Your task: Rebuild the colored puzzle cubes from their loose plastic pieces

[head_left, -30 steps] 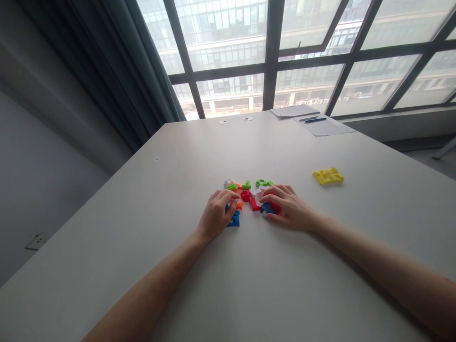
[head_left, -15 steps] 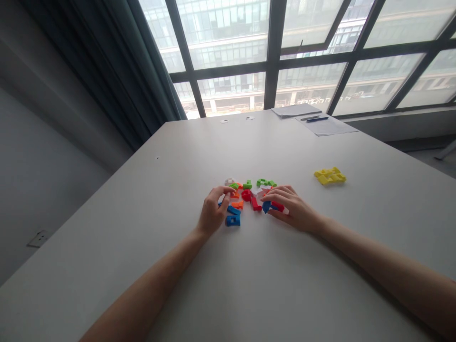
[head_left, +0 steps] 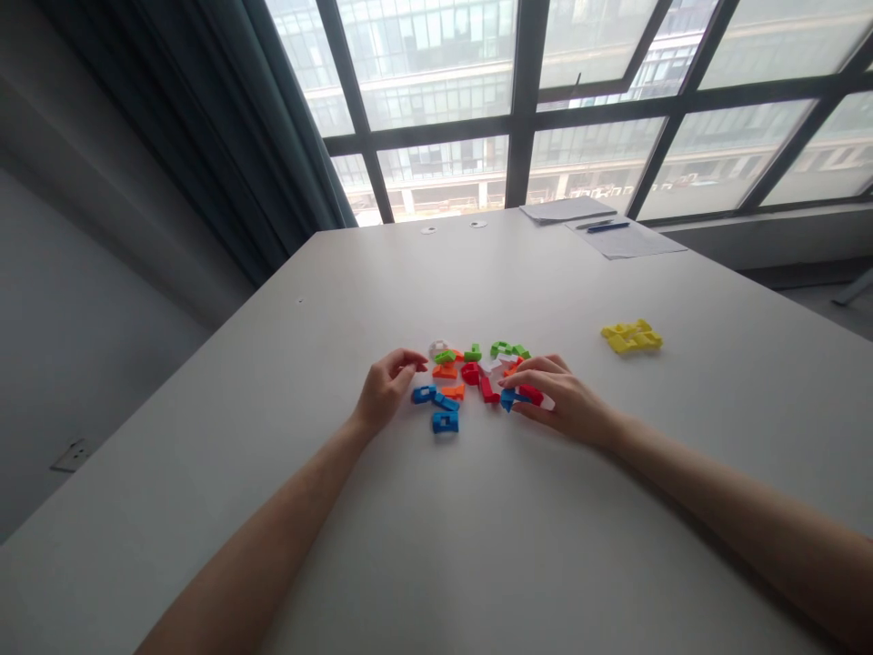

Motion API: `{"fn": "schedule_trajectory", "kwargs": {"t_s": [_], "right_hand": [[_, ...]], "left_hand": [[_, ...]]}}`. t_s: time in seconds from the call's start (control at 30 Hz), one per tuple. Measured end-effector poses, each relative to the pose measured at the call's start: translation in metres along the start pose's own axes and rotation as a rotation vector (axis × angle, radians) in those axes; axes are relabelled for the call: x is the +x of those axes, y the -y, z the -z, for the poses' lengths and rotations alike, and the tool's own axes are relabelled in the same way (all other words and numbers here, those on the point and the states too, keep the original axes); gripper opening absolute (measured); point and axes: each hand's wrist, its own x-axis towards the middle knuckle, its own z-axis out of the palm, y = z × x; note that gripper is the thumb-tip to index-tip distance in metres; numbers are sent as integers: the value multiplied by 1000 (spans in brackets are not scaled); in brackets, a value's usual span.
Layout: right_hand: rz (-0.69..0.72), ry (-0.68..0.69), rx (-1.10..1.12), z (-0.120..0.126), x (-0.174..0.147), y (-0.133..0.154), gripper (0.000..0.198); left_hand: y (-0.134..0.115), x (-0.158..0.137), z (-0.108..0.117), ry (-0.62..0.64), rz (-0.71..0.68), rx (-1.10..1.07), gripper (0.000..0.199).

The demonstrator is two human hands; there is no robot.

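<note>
Between the thumb and fingers of my right hand (head_left: pixel 556 396) is a small blue plastic block (head_left: pixel 513 398). Beside it, partly hidden by that hand, lies a red block (head_left: pixel 531 395). My left hand (head_left: pixel 387 389) hovers left of the pile, fingers loosely bent and apart from the thumb, with nothing seen in it. Nearest to it are a blue block (head_left: pixel 424 394) and an orange block (head_left: pixel 446 372). Two more blue blocks lie closer to me, one of them the front blue block (head_left: pixel 446 422). Red, green, orange and white pieces fill the middle.
A joined group of yellow blocks (head_left: pixel 631 337) sits apart on the right of the white table (head_left: pixel 436 528). Sheets of paper (head_left: pixel 634 239) and a blue pen (head_left: pixel 607 227) lie at the far right edge, by the window.
My left hand has drawn back to the left, off the pile, uncovering a blue and an orange block. The blue block in my right hand has turned slightly; that hand stays in place.
</note>
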Motion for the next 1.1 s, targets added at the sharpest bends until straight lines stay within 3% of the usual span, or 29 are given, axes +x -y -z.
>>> {"fn": "schedule_trajectory", "kwargs": {"t_s": [0.27, 0.5, 0.87, 0.97, 1.1], "right_hand": [[64, 49, -25, -1, -1, -3, 21], [84, 78, -48, -1, -2, -4, 21], [52, 67, -24, -1, -1, -1, 23], [-21, -33, -36, -1, 1, -1, 20], [-242, -236, -79, -6, 5, -9, 22]], "left_hand": [[6, 3, 18, 230, -49, 189, 24], [11, 8, 31, 412, -63, 211, 37], [9, 6, 24, 417, -222, 317, 29], [12, 6, 19, 349, -220, 301, 32], [15, 5, 12, 283, -274, 338, 46]]}}
